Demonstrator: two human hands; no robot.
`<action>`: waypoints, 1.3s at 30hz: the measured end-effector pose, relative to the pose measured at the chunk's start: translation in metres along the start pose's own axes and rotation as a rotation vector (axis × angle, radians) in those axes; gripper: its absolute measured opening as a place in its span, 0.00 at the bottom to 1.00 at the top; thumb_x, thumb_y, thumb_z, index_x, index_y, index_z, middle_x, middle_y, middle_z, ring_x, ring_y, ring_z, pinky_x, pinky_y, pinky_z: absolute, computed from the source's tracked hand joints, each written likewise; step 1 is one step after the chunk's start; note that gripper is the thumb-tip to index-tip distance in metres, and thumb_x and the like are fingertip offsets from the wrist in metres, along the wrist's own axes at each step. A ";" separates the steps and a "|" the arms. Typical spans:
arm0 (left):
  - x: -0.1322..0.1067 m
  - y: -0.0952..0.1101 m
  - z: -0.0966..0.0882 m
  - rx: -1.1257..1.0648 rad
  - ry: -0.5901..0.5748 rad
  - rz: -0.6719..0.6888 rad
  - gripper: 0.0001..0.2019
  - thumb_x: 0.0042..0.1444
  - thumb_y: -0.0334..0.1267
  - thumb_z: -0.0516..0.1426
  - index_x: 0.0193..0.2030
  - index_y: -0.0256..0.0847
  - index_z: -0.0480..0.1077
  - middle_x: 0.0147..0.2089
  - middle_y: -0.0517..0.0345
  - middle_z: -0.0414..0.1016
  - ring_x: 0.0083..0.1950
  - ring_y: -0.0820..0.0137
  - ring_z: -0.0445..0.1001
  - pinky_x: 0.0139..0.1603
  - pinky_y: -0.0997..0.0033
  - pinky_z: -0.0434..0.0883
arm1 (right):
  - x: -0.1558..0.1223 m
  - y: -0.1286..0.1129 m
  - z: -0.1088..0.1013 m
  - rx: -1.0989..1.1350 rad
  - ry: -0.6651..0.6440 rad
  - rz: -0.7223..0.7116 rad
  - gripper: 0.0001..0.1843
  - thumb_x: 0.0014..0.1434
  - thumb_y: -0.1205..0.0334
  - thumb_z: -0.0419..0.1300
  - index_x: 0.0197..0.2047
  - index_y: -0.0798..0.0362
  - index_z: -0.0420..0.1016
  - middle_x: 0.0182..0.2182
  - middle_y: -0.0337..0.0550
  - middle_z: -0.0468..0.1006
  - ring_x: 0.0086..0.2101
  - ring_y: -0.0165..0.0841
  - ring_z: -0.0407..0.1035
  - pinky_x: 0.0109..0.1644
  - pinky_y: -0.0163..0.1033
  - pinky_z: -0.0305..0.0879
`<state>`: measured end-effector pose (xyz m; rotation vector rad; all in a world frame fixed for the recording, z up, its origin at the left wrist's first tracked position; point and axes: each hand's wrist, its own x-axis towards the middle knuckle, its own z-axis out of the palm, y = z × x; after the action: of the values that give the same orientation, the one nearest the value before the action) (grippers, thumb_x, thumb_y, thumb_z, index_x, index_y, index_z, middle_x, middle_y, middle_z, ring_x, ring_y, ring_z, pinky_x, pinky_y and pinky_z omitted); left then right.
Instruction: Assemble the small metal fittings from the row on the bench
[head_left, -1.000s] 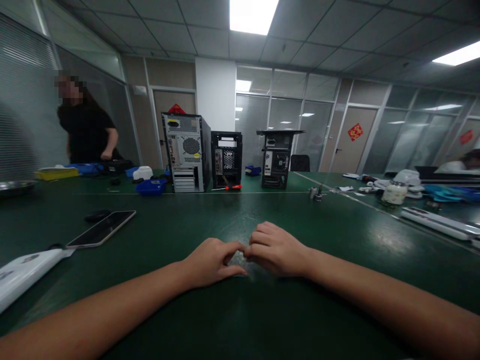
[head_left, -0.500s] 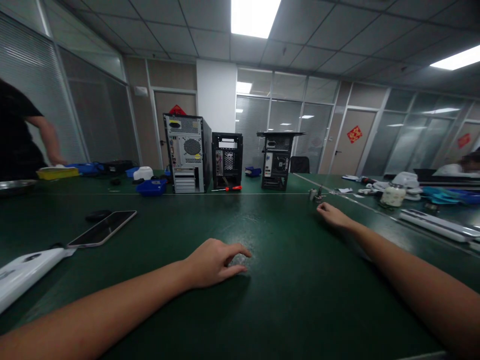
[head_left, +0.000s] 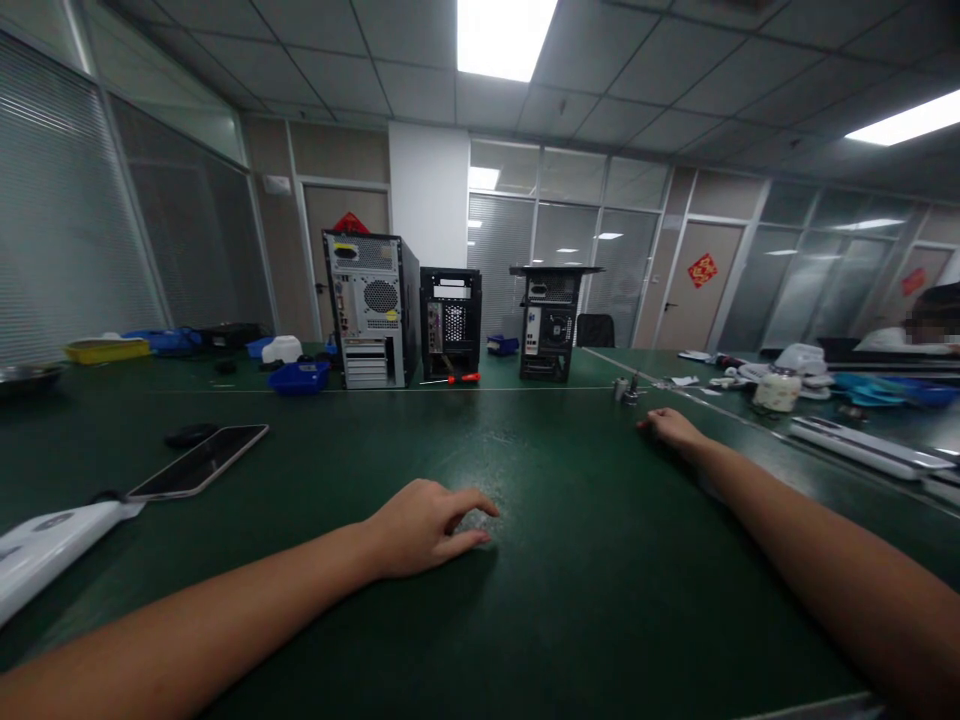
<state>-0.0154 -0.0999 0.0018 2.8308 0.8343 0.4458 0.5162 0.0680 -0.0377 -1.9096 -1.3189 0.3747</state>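
Observation:
My left hand (head_left: 427,525) rests on the green table (head_left: 570,560) in front of me. Its index finger and thumb are stretched out over a worn shiny patch, and nothing shows in it. My right hand (head_left: 670,427) lies stretched far out to the right on the table, fingers low and pointing left. It holds nothing I can see. Its fingertips are just short of some small metal parts (head_left: 625,388) standing on the table.
Three computer cases (head_left: 373,308) (head_left: 451,320) (head_left: 549,322) stand at the back, a red-handled screwdriver (head_left: 459,379) and a blue tray (head_left: 300,376) beside them. A phone (head_left: 196,461) and a white device (head_left: 45,545) lie at left. Another person sits at far right (head_left: 926,325).
My right hand left my left hand and reached out to the far right, near the metal parts. The person in black at the left has walked out of view.

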 end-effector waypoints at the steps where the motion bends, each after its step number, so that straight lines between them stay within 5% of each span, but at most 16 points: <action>1: 0.001 0.000 0.000 0.001 -0.002 -0.003 0.15 0.68 0.45 0.59 0.59 0.47 0.72 0.28 0.65 0.73 0.29 0.71 0.74 0.31 0.75 0.63 | 0.001 0.000 0.000 0.006 0.008 0.009 0.17 0.65 0.58 0.52 0.35 0.57 0.79 0.32 0.51 0.82 0.33 0.36 0.73 0.38 0.37 0.66; 9: 0.006 -0.009 0.010 -0.002 0.007 0.012 0.15 0.68 0.45 0.58 0.58 0.47 0.72 0.28 0.65 0.73 0.29 0.71 0.74 0.31 0.75 0.63 | 0.008 0.007 0.000 0.019 0.133 0.058 0.09 0.59 0.63 0.58 0.35 0.56 0.79 0.28 0.50 0.80 0.31 0.37 0.73 0.38 0.38 0.66; 21: 0.005 -0.010 0.005 0.011 -0.011 0.007 0.14 0.69 0.45 0.57 0.58 0.46 0.73 0.30 0.64 0.74 0.30 0.71 0.75 0.32 0.75 0.64 | -0.002 -0.013 -0.034 0.024 0.366 -0.133 0.20 0.58 0.50 0.63 0.48 0.53 0.84 0.48 0.55 0.83 0.50 0.48 0.74 0.52 0.47 0.67; 29: 0.007 -0.014 0.009 0.006 -0.001 0.018 0.14 0.68 0.45 0.57 0.57 0.45 0.73 0.28 0.64 0.73 0.29 0.71 0.73 0.31 0.75 0.62 | -0.005 0.006 -0.061 -0.233 0.213 -0.350 0.19 0.59 0.48 0.65 0.47 0.50 0.84 0.46 0.51 0.84 0.48 0.51 0.77 0.54 0.52 0.69; 39: 0.010 -0.011 0.009 0.002 -0.009 0.013 0.14 0.69 0.45 0.57 0.57 0.46 0.73 0.29 0.64 0.74 0.30 0.71 0.74 0.31 0.76 0.63 | -0.006 0.002 -0.053 -0.444 0.067 -0.383 0.18 0.60 0.62 0.61 0.51 0.51 0.84 0.46 0.50 0.84 0.47 0.50 0.77 0.50 0.48 0.70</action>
<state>-0.0105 -0.0856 -0.0069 2.8393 0.8151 0.4341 0.5478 0.0403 -0.0048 -1.9302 -1.7881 -0.1909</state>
